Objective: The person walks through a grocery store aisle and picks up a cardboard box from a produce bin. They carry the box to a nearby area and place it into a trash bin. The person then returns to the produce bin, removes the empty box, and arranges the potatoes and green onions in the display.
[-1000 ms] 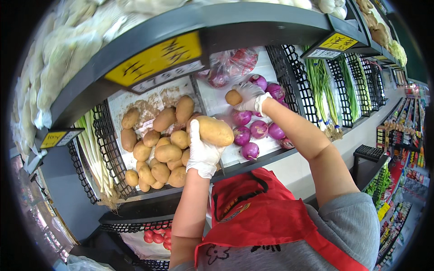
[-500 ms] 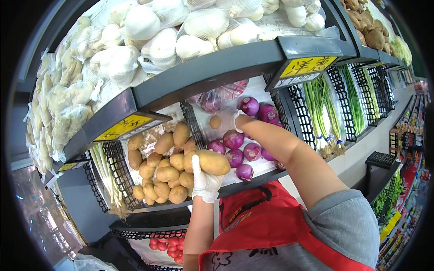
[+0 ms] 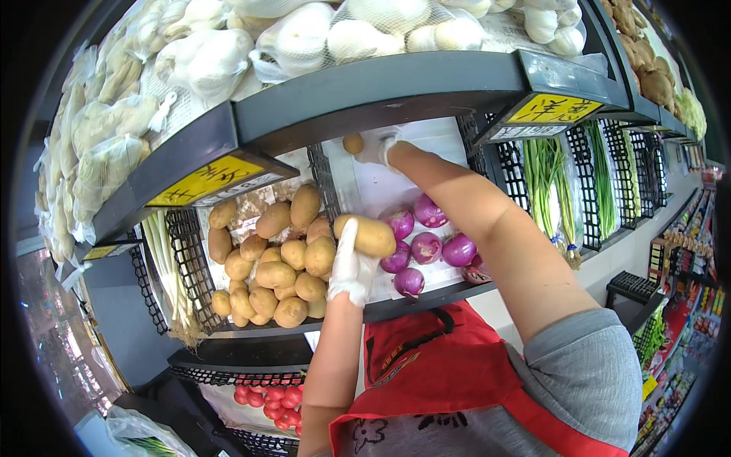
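Note:
My left hand (image 3: 355, 274), in a white glove, grips a large, long potato (image 3: 371, 237) over the divider between the potatoes and the onions. Left of it lies a heap of potatoes (image 3: 276, 274). My gloved right hand (image 3: 385, 149) reaches to the back of the onion bin (image 3: 358, 186), under the shelf edge. A small round brown potato (image 3: 352, 143) sits at its fingers, which are blurred and partly hidden; it seems held. Several purple onions (image 3: 426, 247) lie loose at the front of that bin, below my right forearm.
A dark shelf edge (image 3: 381, 95) crosses above the bins, with netted garlic (image 3: 365, 38) on top. Black mesh dividers (image 3: 324, 179) part the bins. Leeks (image 3: 169, 274) stand at left, green onions (image 3: 544, 183) at right, and tomatoes (image 3: 278, 404) below.
My right hand has moved deeper toward the back, and the small potato moved with it. The bagged onions at the back are out of sight. Loose onions have shifted forward. My left hand keeps its potato.

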A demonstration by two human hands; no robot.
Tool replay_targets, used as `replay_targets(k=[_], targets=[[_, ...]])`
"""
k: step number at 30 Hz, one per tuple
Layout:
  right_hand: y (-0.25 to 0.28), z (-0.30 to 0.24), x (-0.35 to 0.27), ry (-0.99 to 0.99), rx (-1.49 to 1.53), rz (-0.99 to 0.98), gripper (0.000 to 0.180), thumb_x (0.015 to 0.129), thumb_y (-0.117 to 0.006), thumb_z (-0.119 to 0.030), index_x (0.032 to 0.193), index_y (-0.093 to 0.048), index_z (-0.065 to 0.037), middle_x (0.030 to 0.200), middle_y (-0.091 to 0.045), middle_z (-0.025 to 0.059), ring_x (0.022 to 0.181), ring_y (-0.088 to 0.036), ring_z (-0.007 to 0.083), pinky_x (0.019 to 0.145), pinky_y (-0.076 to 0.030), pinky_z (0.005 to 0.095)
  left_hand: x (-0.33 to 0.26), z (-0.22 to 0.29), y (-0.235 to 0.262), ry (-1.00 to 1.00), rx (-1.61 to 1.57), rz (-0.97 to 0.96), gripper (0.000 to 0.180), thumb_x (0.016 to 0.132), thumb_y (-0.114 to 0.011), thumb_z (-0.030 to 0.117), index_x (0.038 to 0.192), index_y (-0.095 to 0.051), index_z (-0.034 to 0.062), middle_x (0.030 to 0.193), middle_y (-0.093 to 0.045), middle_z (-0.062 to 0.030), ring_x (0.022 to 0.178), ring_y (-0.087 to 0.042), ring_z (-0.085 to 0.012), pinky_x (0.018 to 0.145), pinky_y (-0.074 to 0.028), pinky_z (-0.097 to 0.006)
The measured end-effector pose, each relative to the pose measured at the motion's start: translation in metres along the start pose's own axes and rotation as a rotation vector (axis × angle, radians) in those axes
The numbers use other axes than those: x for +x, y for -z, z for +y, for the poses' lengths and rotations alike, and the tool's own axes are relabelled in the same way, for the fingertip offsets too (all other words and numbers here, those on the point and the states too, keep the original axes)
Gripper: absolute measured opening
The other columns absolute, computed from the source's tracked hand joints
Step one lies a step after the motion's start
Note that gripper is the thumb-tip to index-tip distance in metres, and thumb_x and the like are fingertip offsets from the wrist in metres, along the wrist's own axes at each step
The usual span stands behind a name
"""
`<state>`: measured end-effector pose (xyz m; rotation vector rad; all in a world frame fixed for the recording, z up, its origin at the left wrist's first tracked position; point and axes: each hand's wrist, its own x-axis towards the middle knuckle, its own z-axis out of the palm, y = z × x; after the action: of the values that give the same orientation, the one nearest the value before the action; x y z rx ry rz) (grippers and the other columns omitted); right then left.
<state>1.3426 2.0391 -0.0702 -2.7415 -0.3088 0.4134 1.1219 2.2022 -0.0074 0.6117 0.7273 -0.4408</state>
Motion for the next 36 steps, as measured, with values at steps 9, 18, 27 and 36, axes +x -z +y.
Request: replay_targets(k=[9,18,27,36], targets=[[-0.002,0.022,-0.055,-0.011,-0.368,0.056,0.062,0.071,-0.080,-0.038,0.120,-0.059,-0.005,0.112,-0.064,0.0201,0.105,-0.064,0.0362,0.085,-0.055,0.0464,0.157,-0.013,-0.043,-0.534,0.686,0.156,0.066,0.068,-0.090,0.023,0.121,-0.057,0.0024,0.113,-0.067,-0.0079,0.098,-0.065,-0.0200,0.087,-0.054,-0.036],[0.002,0.028,-0.067,0.027,-0.260,0.098,0.068,0.073,-0.079,-0.032,0.131,-0.052,-0.007,0.123,-0.061,0.0200,0.112,-0.060,0.0380,0.093,-0.050,0.0486,0.154,-0.014,-0.040,-0.458,1.066,0.427,0.074,0.070,-0.082,0.026,0.132,-0.050,0.0015,0.128,-0.058,-0.0208,0.115,-0.060,-0.0334,0.095,-0.050,-0.042],[0.026,-0.117,-0.181,0.596,0.191,0.157,0.049,0.078,-0.068,-0.015,0.124,-0.060,-0.002,0.130,-0.059,0.0198,0.116,-0.058,0.0389,0.100,-0.046,0.0476,-0.063,0.067,0.052,-1.316,1.601,0.125,0.065,0.076,-0.072,0.014,0.137,-0.051,0.0030,0.142,-0.046,-0.0244,0.131,-0.043,-0.0432,0.111,-0.033,-0.053],[-0.055,-0.216,-0.153,0.448,-0.416,-0.105,0.026,0.086,-0.056,-0.014,0.110,-0.065,-0.009,0.107,-0.064,0.0158,0.096,-0.065,0.0305,0.077,-0.051,0.0445,-0.040,0.167,0.153,-0.541,2.277,0.098,0.083,0.070,-0.079,0.020,0.146,-0.045,0.0169,0.149,-0.044,-0.0152,0.137,-0.040,-0.0387,0.115,-0.032,-0.050]])
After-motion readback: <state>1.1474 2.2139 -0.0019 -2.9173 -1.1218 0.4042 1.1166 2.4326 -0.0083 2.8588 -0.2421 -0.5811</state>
